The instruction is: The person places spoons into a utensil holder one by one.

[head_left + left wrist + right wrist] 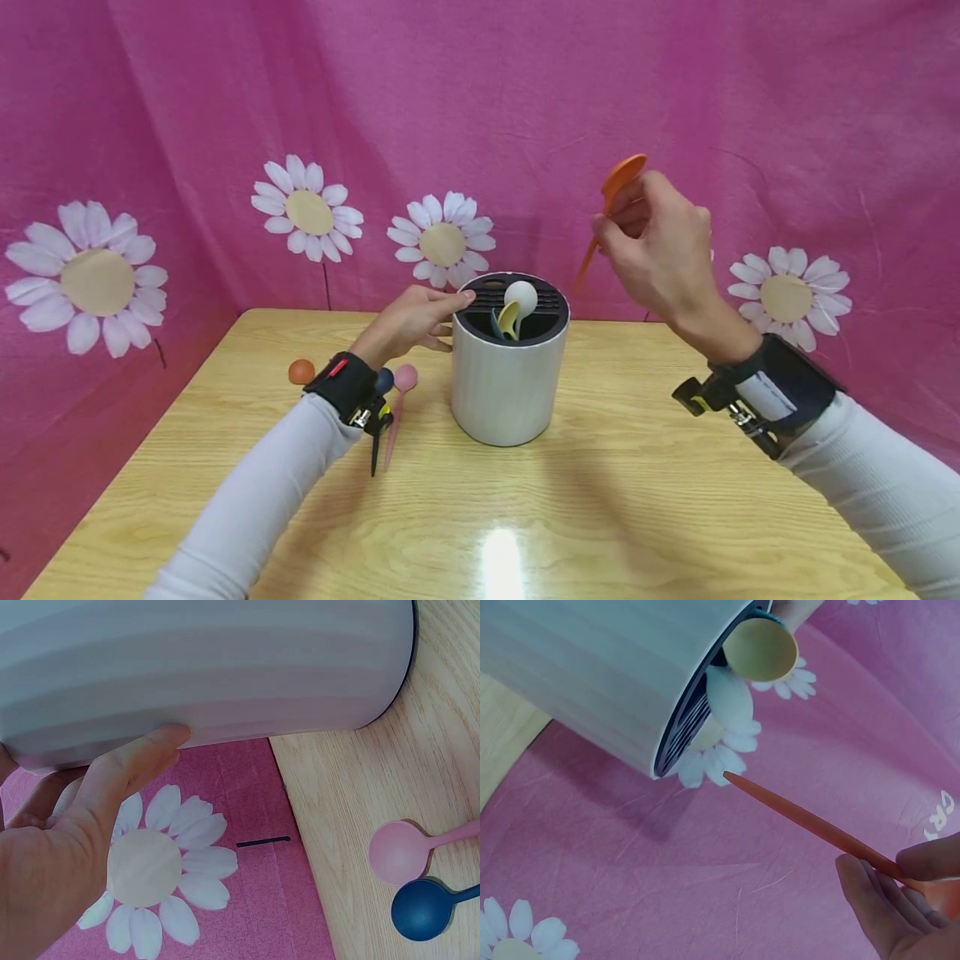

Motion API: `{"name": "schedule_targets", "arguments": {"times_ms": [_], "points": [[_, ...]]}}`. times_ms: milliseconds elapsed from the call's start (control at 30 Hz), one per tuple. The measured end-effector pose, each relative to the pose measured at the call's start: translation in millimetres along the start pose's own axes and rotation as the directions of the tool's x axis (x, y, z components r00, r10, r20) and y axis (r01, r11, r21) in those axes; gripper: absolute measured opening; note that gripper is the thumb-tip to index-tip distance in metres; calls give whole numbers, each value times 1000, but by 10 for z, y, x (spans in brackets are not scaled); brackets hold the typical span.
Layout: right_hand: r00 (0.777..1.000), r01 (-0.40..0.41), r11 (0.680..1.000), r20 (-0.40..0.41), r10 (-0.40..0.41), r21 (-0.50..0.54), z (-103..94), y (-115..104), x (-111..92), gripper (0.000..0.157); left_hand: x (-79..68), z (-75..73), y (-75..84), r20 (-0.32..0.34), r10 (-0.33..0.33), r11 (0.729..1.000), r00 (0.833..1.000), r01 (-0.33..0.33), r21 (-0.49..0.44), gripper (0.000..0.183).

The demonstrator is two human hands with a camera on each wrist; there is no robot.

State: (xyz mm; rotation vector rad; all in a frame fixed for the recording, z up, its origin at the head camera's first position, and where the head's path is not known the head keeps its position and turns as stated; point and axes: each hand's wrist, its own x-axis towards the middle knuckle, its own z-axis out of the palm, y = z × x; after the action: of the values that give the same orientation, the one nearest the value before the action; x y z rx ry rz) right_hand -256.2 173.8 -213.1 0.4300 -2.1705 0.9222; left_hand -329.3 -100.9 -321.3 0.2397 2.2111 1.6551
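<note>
In the head view, my right hand (pixel 663 246) pinches an orange spoon (pixel 622 173) close below its bowl. The spoon's handle slants down left, its tip beside the white utensil holder (pixel 506 392). My left hand (pixel 412 321) touches the holder's left side, thumb over the rim and the other fingers extended along the outer wall. A white spoon (pixel 521 296), a yellow spoon (pixel 508 317) and a dark teal utensil (pixel 496 323) stand in the holder's black-topped opening. From the right wrist, the orange handle (pixel 802 817) points toward the holder's mouth.
A pink spoon (pixel 405 379) and a dark blue spoon (pixel 383 382) lie on the wooden table (pixel 637 500), left of the holder and partly behind my left wrist. Farther left is an orange rounded piece (pixel 302 372). A pink cloth (pixel 525 100) with daisies hangs behind.
</note>
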Motion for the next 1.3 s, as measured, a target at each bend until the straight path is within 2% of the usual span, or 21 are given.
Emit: {"name": "schedule_targets", "arguments": {"times_ms": [267,533,800,1100,1300], "points": [[999,10,999,33,-11,51,86,-49,-17,17,-22,-25,-2,-2,-5,1000,1000,5,23,52],[997,37,999,70,-40,32,179,-43,-129,16,-18,-17,-10,8,-13,1000,1000,12,11,51],[987,28,997,154,-39,68,329,-16,-238,10,-6,-19,-23,4,-7,1000,1000,7,-5,53],[968,-40,997,248,25,59,499,97,-418,15,8,-15,-28,5,-5,1000,1000,5,1,53],[954,-65,998,294,57,18,563,153,-488,16,11,-11,-23,5,-4,1000,1000,4,-9,53]]}}
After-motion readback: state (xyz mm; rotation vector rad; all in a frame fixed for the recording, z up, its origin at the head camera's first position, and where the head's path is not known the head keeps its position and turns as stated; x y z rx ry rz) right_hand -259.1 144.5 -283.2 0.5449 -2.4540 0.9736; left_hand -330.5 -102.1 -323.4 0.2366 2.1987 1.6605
